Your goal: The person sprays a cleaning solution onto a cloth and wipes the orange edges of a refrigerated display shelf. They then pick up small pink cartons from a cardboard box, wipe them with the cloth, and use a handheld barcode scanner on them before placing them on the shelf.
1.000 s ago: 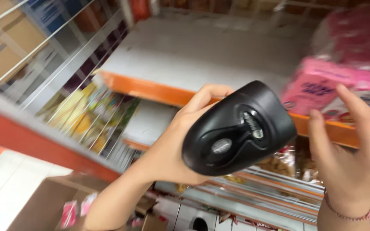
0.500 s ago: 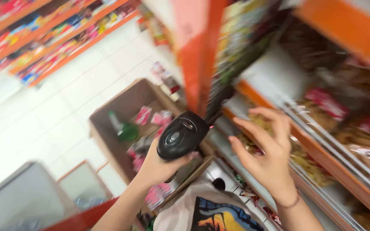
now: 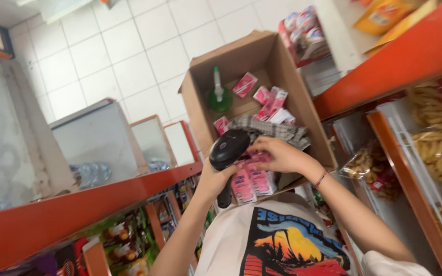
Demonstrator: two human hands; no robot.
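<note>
The left hand (image 3: 216, 179) is closed round the black barcode scanner (image 3: 227, 149) above the cardboard box (image 3: 303, 102), the right hand (image 3: 277, 155) pinches a pink carton (image 3: 249, 157) there — best tilted, steady, barcode facing the scanner.

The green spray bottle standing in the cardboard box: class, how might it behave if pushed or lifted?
The green spray bottle looks tall and narrow-necked, so a push would probably tip it. Its rounded base suggests it could roll afterwards. It appears to be rigid plastic, likely keeping its shape when lifted.

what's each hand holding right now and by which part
The left hand holds a black barcode scanner by its handle. The right hand grips small pink packets by their upper ends, over the cardboard box.
</note>
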